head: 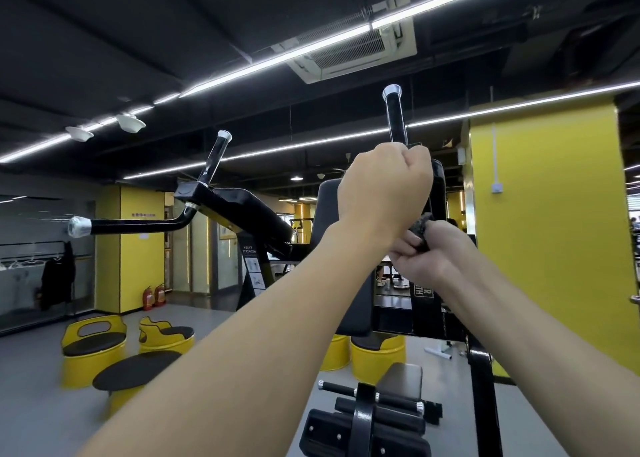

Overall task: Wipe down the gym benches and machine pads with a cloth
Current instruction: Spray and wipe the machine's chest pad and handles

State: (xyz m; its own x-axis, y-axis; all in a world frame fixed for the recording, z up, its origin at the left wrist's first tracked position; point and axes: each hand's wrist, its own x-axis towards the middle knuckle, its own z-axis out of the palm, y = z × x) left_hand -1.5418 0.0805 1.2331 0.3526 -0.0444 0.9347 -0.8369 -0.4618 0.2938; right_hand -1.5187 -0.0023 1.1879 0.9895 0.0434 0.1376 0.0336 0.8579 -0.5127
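I stand at a black dip and leg-raise machine. My left hand point(384, 186) is raised in a fist, gripping the base of the upright right handle point(394, 117). Just below it, my right hand point(427, 255) pinches a dark grey cloth point(420, 233) against the machine's right arm, whose pad is mostly hidden behind my hands. The black back pad point(327, 248) stands behind my left forearm. To the left, the left arm pad point(256, 217) slopes down, with its upright handle point(216, 157) and a horizontal handle point(121, 226).
Yellow barrel seats point(93, 349) and a round black table point(135, 370) stand on the grey floor at lower left. A yellow pillar point(547, 231) rises close on the right. The machine's foot pegs and frame point(370, 408) lie below. Fire extinguishers point(152, 297) stand by the far wall.
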